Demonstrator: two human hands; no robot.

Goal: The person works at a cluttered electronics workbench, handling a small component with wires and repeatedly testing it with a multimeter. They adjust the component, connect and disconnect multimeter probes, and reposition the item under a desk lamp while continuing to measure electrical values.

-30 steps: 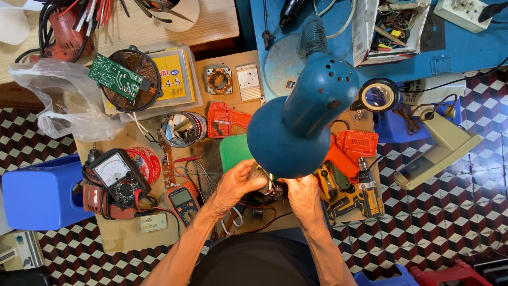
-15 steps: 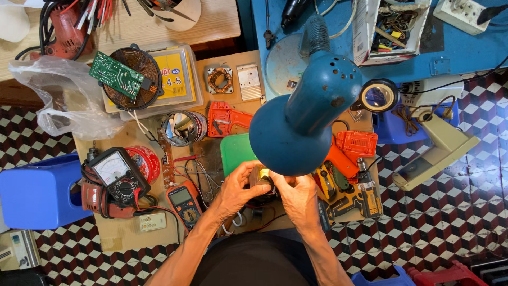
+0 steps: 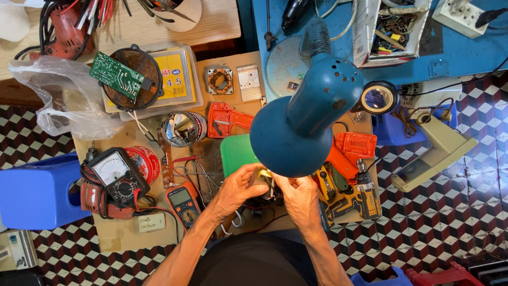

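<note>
Your brown wooden work surface is crowded. At twelve o'clock from your hands, the big teal metal desk lamp hangs over them, its shade hiding part of the work. At nine o'clock sits the black analogue dial meter, with the small orange digital multimeter nearer. Your left hand and right hand meet at the centre, fingers of both curled tight around a small dark electrical part with yellow on top, held just under the lamp's rim.
</note>
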